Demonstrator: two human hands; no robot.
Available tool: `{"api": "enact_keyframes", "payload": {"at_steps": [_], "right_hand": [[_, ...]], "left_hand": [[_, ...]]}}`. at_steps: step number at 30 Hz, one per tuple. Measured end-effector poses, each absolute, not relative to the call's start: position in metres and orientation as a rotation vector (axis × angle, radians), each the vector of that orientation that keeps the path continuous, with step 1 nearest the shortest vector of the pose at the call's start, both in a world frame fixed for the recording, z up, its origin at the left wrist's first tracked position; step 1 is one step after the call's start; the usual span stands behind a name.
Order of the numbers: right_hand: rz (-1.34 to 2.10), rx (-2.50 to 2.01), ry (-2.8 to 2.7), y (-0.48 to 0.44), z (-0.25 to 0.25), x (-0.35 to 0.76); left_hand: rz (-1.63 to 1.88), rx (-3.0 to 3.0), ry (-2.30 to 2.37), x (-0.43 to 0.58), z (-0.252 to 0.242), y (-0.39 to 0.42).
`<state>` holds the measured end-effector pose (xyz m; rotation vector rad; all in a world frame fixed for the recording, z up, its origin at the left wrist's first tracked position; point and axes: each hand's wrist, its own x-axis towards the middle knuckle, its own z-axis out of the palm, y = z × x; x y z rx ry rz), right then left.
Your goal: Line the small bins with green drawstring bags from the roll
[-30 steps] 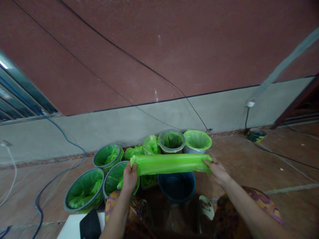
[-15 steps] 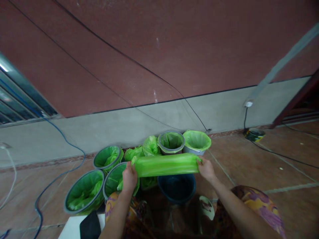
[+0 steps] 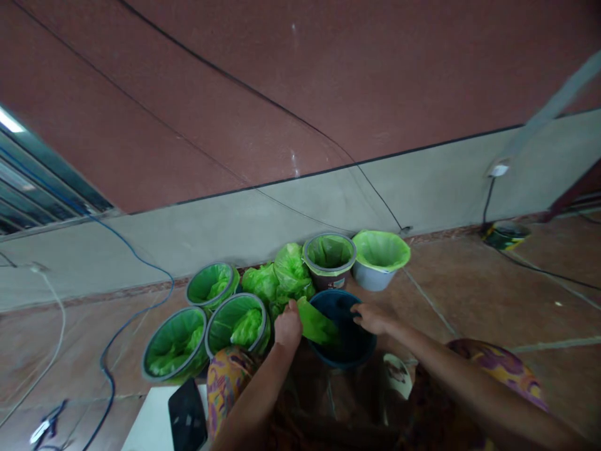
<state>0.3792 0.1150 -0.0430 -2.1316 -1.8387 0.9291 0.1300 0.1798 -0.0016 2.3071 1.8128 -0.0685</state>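
Observation:
My left hand grips one edge of a green plastic bag that hangs down into a dark blue bucket in front of me. Over the bucket's right rim, my right hand reaches into the opening with fingers bent; whether it still pinches the bag is hidden. A heap of crumpled green bags lies just behind the bucket.
Three grey buckets lined with green bags stand to the left, and two more stand by the wall. A blue cable runs over the tiled floor. A black phone lies on a white surface.
The green bag was stretched wide between both hands above the bucket. Both hands have come together and lowered it into the blue bucket. The view shifted slightly right.

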Motion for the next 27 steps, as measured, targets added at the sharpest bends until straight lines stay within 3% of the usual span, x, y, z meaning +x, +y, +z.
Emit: {"api": "enact_keyframes", "payload": {"at_steps": [3, 8, 13, 16, 27], "right_hand": [[1.143, -2.011, -1.831, 0.119, -0.027, 0.382], [1.602, -1.911, -1.243, 0.122, -0.030, 0.365], [1.415, -1.865, -1.273, 0.144, -0.058, 0.352], [1.275, -1.830, -1.447, 0.159, -0.074, 0.352], [1.378, -1.855, -1.646, 0.166, -0.080, 0.388]], "left_hand": [[0.065, 2.033, 1.681, 0.161, -0.032, 0.176], [0.167, 1.598, 1.402, 0.195, -0.067, 0.174], [0.177, 1.265, 0.964, 0.204, -0.083, 0.188], [0.138, 1.420, 1.024, 0.206, -0.090, 0.204], [-0.210, 2.256, 1.070, 0.210, -0.065, 0.234]]}}
